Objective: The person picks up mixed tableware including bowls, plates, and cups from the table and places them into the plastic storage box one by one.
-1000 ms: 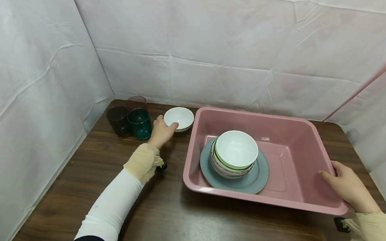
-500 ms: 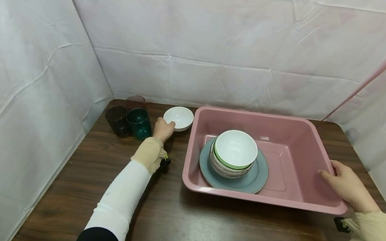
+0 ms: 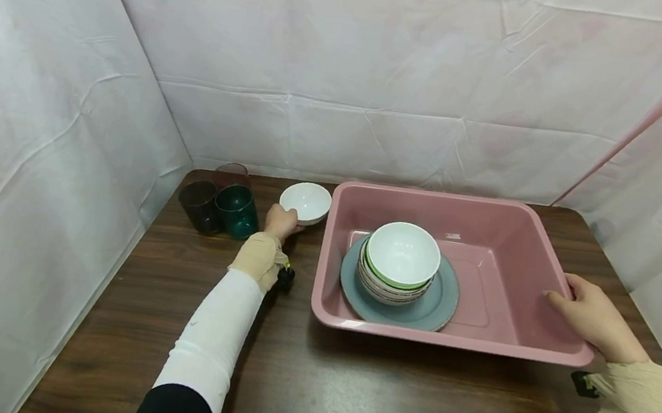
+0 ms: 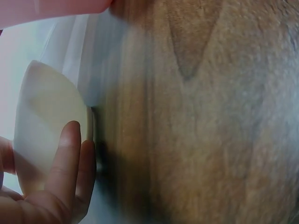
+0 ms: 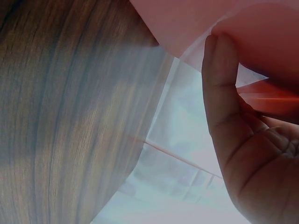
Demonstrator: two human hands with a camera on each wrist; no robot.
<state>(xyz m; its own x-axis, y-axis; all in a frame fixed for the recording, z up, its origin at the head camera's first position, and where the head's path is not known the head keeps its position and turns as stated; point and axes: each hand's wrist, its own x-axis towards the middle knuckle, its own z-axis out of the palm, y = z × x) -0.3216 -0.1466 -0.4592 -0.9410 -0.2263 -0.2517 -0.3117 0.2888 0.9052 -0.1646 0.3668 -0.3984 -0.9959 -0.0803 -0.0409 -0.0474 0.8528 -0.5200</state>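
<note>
Hard to see: My left hand point(image 3: 281, 221) hides part of the near side of the white bowl point(image 3: 306, 201), and I cannot tell if the bowl touches the table point(image 3: 406, 398). Some fingers of my right hand point(image 3: 595, 317) are hidden by the pink tub point(image 3: 493, 217).
Cups: The reddish cup point(image 3: 232, 170) is mostly hidden behind the dark cup point(image 3: 198, 206) and the green-blue cup point(image 3: 237, 212).
Plate and stack: The bowl stack point(image 3: 404, 252) covers the middle of the grey-blue plate point(image 3: 446, 298); of the lower bowls, I see only the edges and sides.
Wrist views: The left one is blurry, and it cuts off my hand. The right one shows just a bit of the tub.
What changed: One second ago, my left thumb lay over the bowl's near edge; now my hand sits lower, by its near left side. The bowl and tub look about the same.
Which way: The white bowl is round, hollow side up. The tub's long way runs left to right.
My grip: My left hand pinches the white bowl, just left of the tub. My right hand holds the tub's right end.
</note>
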